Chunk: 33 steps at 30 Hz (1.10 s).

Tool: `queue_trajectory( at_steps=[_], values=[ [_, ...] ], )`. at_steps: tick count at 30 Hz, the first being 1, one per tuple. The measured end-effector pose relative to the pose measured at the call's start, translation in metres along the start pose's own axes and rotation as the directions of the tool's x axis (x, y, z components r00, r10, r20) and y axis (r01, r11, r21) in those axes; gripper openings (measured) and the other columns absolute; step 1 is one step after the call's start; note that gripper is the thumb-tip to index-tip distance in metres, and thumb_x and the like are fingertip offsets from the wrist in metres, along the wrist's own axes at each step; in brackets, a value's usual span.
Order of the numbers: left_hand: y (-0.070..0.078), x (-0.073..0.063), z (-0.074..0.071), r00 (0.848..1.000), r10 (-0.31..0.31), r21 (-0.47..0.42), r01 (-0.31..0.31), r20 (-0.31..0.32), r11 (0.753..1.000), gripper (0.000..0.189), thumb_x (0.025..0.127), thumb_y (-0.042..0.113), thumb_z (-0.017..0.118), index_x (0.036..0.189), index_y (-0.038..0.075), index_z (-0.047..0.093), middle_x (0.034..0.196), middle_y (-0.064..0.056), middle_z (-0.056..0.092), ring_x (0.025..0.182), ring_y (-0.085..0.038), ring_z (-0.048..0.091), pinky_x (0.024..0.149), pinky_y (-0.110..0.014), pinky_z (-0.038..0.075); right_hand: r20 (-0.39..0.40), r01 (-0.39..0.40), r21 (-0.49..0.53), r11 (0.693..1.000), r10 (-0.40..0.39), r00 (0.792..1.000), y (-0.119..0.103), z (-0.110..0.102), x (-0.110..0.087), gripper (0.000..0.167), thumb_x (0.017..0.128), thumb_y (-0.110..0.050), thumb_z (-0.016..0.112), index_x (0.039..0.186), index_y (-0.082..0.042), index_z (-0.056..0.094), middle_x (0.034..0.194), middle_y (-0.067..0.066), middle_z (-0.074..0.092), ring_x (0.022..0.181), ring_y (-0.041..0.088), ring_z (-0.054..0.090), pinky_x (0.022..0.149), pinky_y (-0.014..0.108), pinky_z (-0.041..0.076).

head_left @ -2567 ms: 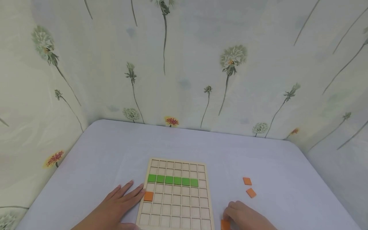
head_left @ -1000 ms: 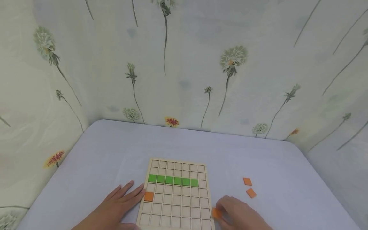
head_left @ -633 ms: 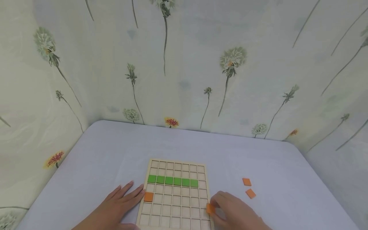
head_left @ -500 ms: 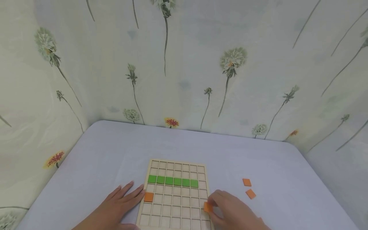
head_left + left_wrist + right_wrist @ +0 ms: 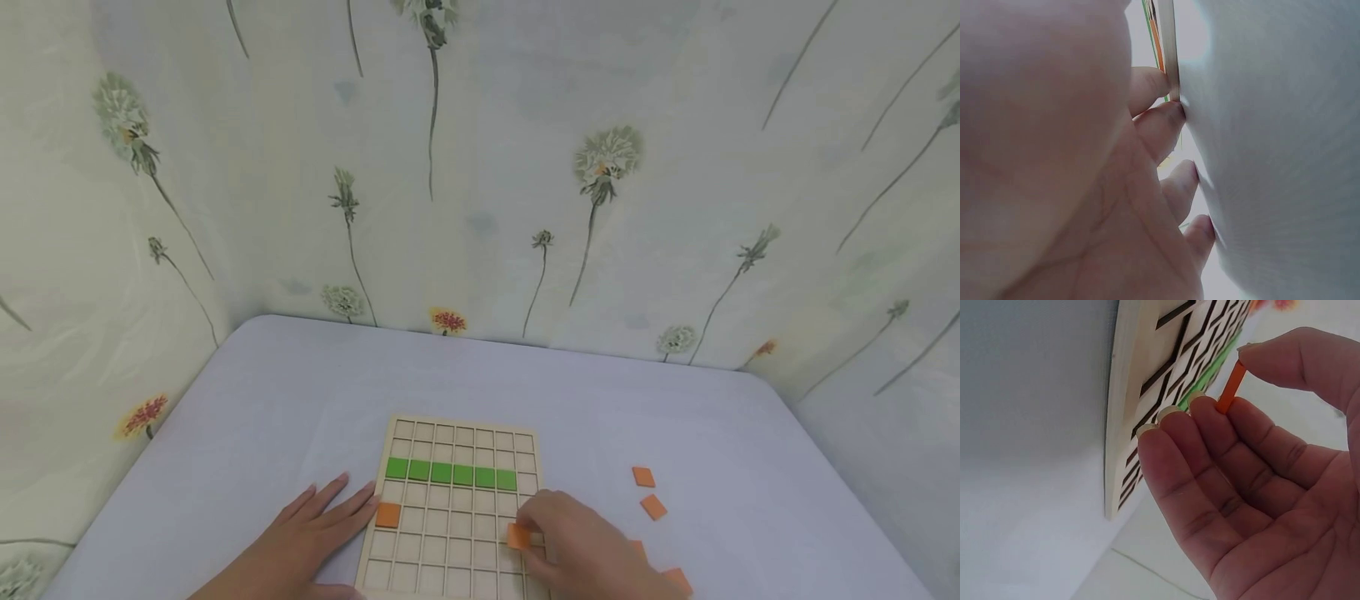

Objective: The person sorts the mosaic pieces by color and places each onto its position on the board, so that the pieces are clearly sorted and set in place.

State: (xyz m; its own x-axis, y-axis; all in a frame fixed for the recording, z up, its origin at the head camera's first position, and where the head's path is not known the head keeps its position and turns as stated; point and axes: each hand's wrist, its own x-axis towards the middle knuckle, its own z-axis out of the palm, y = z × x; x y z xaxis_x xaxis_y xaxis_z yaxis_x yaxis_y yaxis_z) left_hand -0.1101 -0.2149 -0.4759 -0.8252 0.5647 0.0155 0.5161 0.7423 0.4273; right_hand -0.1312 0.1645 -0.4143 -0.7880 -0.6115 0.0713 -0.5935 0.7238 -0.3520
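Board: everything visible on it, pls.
The board is a pale, wood-looking rectangle with a raised rim and thin dividers forming square cells, seven across. It lies flat on the table. Six green tiles fill the third row from the far edge, except its rightmost cell; one orange tile sits in the leftmost column, two rows nearer. The left hand has fingertips against its left edge. The right hand, pinching a tile, hides part of its right side.

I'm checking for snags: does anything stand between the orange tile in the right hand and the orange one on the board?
Nothing visible does; only bare grid cells lie between the held tile and the left-column tile.
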Motion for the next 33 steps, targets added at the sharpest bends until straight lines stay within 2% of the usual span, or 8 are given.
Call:
queue_trajectory(
  at_steps=[6,8,11,13,14,17,20,33],
  values=[
    [-0.001,-0.001,0.001,1.000,0.004,0.003,-0.004,-0.010,1.000,0.100,0.087,0.082,0.055,0.159,0.012,0.047,0.166,-0.001,0.040,0.152,-0.043,0.031,0.114,-0.068,0.026,0.032,0.024,0.039,0.999,-0.025,0.999,-0.002,0.005,0.008,0.008,0.097,-0.023,0.075,0.101,-0.020,0.068,0.093,-0.020,0.056,0.084,0.000,0.051,0.073,0.023,0.050],
    [-0.001,-0.001,0.001,1.000,0.008,-0.001,-0.008,-0.016,1.000,0.100,0.087,0.081,0.055,0.159,0.012,0.047,0.166,-0.001,0.040,0.152,-0.043,0.031,0.121,-0.057,0.018,0.029,0.037,0.051,0.998,-0.039,0.999,-0.003,0.006,0.010,0.008,0.097,-0.023,0.074,0.101,-0.020,0.068,0.093,-0.019,0.057,0.082,-0.001,0.051,0.072,0.022,0.050],
    [-0.002,-0.001,0.001,1.000,0.010,0.005,-0.010,-0.016,1.000,0.100,0.088,0.081,0.055,0.159,0.012,0.047,0.166,-0.001,0.040,0.152,-0.043,0.031,0.123,-0.052,0.015,0.027,0.044,0.058,0.997,-0.046,0.999,-0.006,0.008,0.015,0.008,0.098,-0.026,0.074,0.100,-0.020,0.068,0.093,-0.019,0.058,0.082,-0.001,0.053,0.072,0.023,0.051],
    [-0.002,0.000,0.000,1.000,0.013,0.014,-0.012,-0.013,1.000,0.100,0.088,0.082,0.054,0.159,0.012,0.047,0.166,-0.002,0.040,0.152,-0.043,0.031,0.123,-0.053,0.017,0.043,0.029,0.058,0.998,-0.032,0.999,-0.008,0.008,0.017,0.009,0.099,-0.027,0.073,0.101,-0.020,0.068,0.094,-0.020,0.059,0.083,-0.001,0.055,0.073,0.024,0.052],
    [-0.001,0.000,0.000,1.000,0.014,0.023,-0.014,-0.009,1.000,0.100,0.088,0.082,0.054,0.159,0.011,0.047,0.166,-0.002,0.040,0.152,-0.044,0.032,0.119,-0.060,0.024,0.059,0.012,0.059,0.998,-0.016,0.998,-0.010,0.008,0.019,0.010,0.099,-0.028,0.073,0.103,-0.020,0.068,0.095,-0.020,0.060,0.084,-0.001,0.056,0.073,0.024,0.053],
    [-0.001,0.000,-0.002,1.000,0.018,0.037,-0.018,0.002,0.999,0.101,0.088,0.081,0.054,0.159,0.011,0.046,0.166,-0.003,0.041,0.151,-0.044,0.032,0.113,-0.070,0.029,0.101,-0.033,0.064,0.997,0.026,0.995,-0.014,0.008,0.023,0.013,0.098,-0.028,0.074,0.106,-0.019,0.069,0.097,-0.018,0.062,0.085,0.000,0.058,0.075,0.026,0.055],
    [0.000,0.000,-0.002,1.000,0.007,0.022,-0.007,0.009,1.000,0.101,0.087,0.081,0.055,0.159,0.011,0.047,0.166,-0.003,0.041,0.151,-0.044,0.032,0.113,-0.070,0.029,0.129,-0.058,0.076,0.995,0.048,0.990,-0.018,0.008,0.026,0.016,0.096,-0.026,0.075,0.109,-0.018,0.070,0.098,-0.017,0.063,0.085,0.000,0.057,0.077,0.027,0.055],
    [-0.002,0.000,0.000,1.000,-0.009,-0.001,0.009,0.015,1.000,0.100,0.087,0.082,0.054,0.159,0.012,0.047,0.165,-0.002,0.041,0.151,-0.044,0.031,0.120,-0.064,0.022,0.134,0.003,0.060,0.998,-0.011,0.991,-0.031,0.015,0.041,0.017,0.102,-0.031,0.070,0.109,-0.016,0.072,0.100,-0.014,0.065,0.086,-0.001,0.059,0.076,0.024,0.055]
  ],
)
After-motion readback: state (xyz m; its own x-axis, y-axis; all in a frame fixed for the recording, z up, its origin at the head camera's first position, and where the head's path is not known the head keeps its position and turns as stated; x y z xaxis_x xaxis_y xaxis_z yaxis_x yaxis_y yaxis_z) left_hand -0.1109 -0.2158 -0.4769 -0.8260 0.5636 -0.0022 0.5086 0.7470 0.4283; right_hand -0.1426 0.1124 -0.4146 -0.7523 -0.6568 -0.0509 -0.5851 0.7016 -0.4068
